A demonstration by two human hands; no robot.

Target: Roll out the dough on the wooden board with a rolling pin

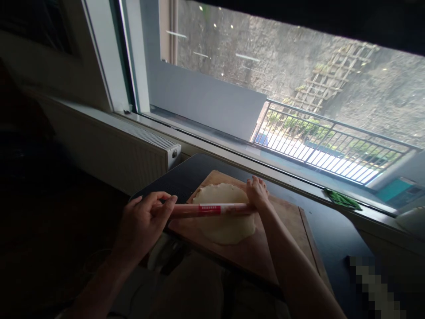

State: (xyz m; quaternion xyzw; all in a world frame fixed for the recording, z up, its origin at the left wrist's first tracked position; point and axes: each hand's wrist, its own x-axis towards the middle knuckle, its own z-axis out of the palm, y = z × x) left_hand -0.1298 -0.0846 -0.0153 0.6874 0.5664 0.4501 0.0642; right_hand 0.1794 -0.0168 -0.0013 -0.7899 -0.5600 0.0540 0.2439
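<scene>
So, rolling pin (186,210) across dough (229,230), right by the window (265,84)

Okay, the dough is flattened into a roughly oval sheet with a slightly wavy edge, and it's lying on a wooden board (285,217). That board sits on a dark counter (332,226), turned at an angle to the window. The pin goes side to side over the middle of the sheet, so some dough shows on the far side and some on the near side. There's a red label (209,209) with pale lettering around the middle of it, too small for me to read.

Left hand (142,221): the grip is clamped on the pin's left end, thumb along the near side, fingers curled over, just off the edge of the dough. Right hand (258,192): it's at the pin's other end, arm reaching over the board, fingers pointing out past the pin toward the window. The hand hides that end, so I honestly can't tell if that grip is wrapped round it or only pressing on it.

Around all that: a green cloth (343,199) is bunched up on the windowsill (299,182) off to the right, and a white radiator (113,150) runs along the wall to the left. Outside you get a metal railing (332,120), some greenery and a wooden trellis (325,82) against a rough wall.
</scene>
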